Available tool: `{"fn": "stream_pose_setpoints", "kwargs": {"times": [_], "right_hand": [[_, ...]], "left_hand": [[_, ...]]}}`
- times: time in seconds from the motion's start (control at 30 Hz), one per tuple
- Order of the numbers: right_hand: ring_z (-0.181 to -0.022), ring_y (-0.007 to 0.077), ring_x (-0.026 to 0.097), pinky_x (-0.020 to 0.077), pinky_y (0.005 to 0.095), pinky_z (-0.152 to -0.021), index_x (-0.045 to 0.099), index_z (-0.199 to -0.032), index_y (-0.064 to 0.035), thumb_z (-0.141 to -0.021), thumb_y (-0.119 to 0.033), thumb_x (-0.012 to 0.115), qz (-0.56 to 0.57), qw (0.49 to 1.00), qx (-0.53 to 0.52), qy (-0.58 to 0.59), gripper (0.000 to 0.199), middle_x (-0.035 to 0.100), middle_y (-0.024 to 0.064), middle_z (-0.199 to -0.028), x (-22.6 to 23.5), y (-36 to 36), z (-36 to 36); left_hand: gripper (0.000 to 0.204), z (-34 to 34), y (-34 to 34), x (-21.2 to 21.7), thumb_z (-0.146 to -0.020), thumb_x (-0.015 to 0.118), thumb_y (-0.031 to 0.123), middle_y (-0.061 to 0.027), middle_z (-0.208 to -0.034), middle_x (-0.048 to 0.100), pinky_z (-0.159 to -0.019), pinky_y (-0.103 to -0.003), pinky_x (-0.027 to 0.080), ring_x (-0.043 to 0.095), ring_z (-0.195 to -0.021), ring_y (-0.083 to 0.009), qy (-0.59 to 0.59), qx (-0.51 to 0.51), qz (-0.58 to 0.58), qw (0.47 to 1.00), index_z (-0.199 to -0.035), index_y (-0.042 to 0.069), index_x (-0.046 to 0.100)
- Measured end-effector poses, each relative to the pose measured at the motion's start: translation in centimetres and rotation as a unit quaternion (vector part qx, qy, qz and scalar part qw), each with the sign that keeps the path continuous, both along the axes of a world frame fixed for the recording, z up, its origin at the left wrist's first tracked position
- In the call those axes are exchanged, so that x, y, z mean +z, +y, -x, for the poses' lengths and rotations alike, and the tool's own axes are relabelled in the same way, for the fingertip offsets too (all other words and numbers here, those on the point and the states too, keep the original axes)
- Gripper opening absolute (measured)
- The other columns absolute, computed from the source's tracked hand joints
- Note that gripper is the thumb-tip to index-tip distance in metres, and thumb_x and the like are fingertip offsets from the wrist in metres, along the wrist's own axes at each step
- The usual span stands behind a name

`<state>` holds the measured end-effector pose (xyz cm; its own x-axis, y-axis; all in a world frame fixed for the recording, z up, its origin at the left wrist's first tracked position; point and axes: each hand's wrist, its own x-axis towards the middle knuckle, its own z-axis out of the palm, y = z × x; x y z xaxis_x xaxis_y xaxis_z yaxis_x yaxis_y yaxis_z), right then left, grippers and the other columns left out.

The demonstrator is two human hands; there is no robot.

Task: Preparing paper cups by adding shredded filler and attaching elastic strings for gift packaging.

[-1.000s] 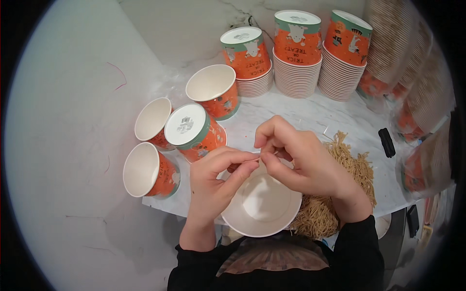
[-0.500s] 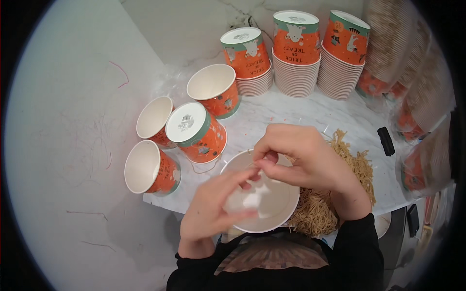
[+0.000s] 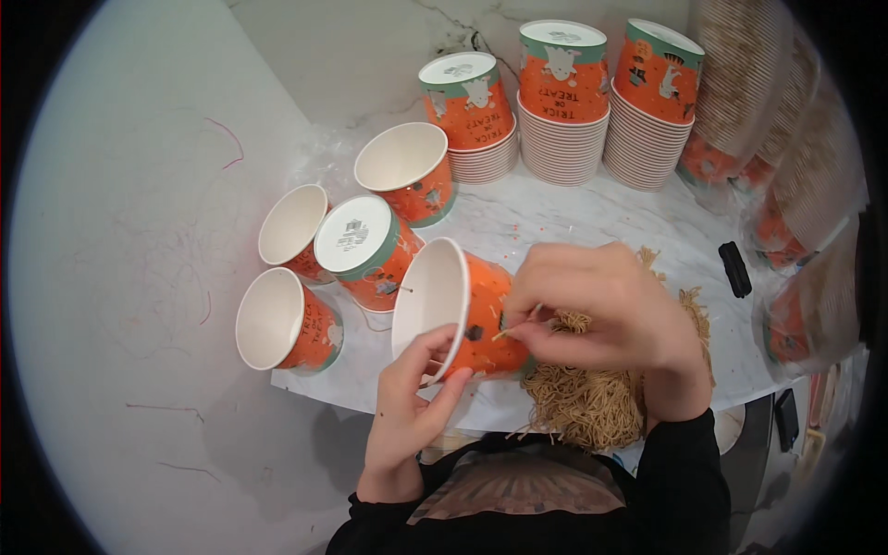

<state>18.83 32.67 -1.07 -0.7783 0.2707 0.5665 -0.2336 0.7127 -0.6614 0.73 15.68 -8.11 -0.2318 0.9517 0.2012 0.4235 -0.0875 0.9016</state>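
An orange paper bucket (image 3: 484,287) with a white inside is tilted on its side in front of me, mouth to the left. My left hand (image 3: 407,416) grips its rim, thumb outside and fingers inside. My right hand (image 3: 592,301) is closed in a pinch on a tan cord (image 3: 572,321), whose end lies against the bucket's outer wall. A short, thin piece pokes out on the inner wall; I cannot tell what it is. Beneath and beside my right forearm lies a heap of tan cords (image 3: 587,407).
Other open buckets (image 3: 264,319) and an upturned bucket (image 3: 353,234) stand to the left. Upturned stacks (image 3: 564,139) line the back. Bagged stacks (image 3: 805,213) crowd the right edge, near a small black object (image 3: 735,269). Loose threads lie on the left white surface.
The bucket has turned from mouth-up to tilted, its mouth facing left. My left hand has taken hold of the rim; my right hand has moved from above the mouth to the outer side.
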Motion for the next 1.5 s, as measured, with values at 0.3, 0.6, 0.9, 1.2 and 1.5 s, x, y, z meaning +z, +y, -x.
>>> {"fn": "stream_pose_setpoints", "kwargs": {"times": [0.3,0.6,0.9,1.2,1.5], "right_hand": [[-0.07,0.0307,0.063,0.0511,0.0399,-0.058,0.057,-0.088,-0.0061,-0.083,-0.011,0.066,-0.094,0.994,-0.018,-0.062,0.012,0.059,0.0083,-0.083,-2.3,-0.6,2.7],[-0.086,0.0219,0.065,0.054,0.0358,-0.061,0.057,-0.09,-0.0086,-0.081,-0.017,0.071,-0.253,0.965,-0.03,-0.061,0.019,0.06,0.0027,-0.088,-3.0,-1.0,3.4],[-0.087,0.0227,0.065,0.0547,0.0369,-0.065,0.056,-0.091,-0.0079,-0.079,-0.016,0.072,-0.241,0.967,-0.019,-0.085,0.021,0.06,0.0034,-0.089,-3.3,-0.7,3.4],[-0.085,0.0241,0.065,0.0541,0.0358,-0.068,0.057,-0.088,-0.008,-0.079,-0.017,0.072,-0.228,0.969,-0.034,-0.088,0.02,0.061,0.0041,-0.086,-3.8,-0.4,3.7],[-0.088,0.0213,0.063,0.0539,0.0357,-0.071,0.061,-0.087,-0.0086,-0.076,-0.02,0.074,-0.245,0.958,-0.036,-0.144,0.02,0.063,0.0031,-0.087,-3.5,-1.2,3.2]], "left_hand": [[0.06,-0.8,1.6,-1.4,-0.089,0.063,-0.01,-0.0144,-0.127,0.059,-0.096,-0.029,0.053,0.06,-0.116,-0.0169,-0.28,0.023,-0.11,0.953,-0.143,-0.006,0.038],[0.056,-0.6,2.4,-2.5,-0.089,0.063,-0.013,-0.0176,-0.132,0.056,-0.093,-0.03,0.059,0.061,-0.116,-0.0197,-0.331,0.062,-0.141,0.931,-0.139,-0.008,0.041],[0.05,-0.9,3.1,-3.4,-0.085,0.064,-0.015,-0.0169,-0.126,0.061,-0.096,-0.031,0.054,0.064,-0.113,-0.0202,-0.384,0.073,-0.147,0.909,-0.132,-0.008,0.047],[0.042,-0.7,3.5,-4.4,-0.09,0.063,-0.013,-0.018,-0.124,0.06,-0.086,-0.036,0.064,0.063,-0.113,-0.0218,-0.382,0.058,-0.153,0.909,-0.128,-0.005,0.045],[0.041,-1.6,4.0,-7.5,-0.086,0.069,-0.01,-0.0171,-0.12,0.064,-0.085,-0.034,0.062,0.065,-0.111,-0.0198,-0.441,0.046,-0.173,0.879,-0.121,-0.004,0.049]]}}
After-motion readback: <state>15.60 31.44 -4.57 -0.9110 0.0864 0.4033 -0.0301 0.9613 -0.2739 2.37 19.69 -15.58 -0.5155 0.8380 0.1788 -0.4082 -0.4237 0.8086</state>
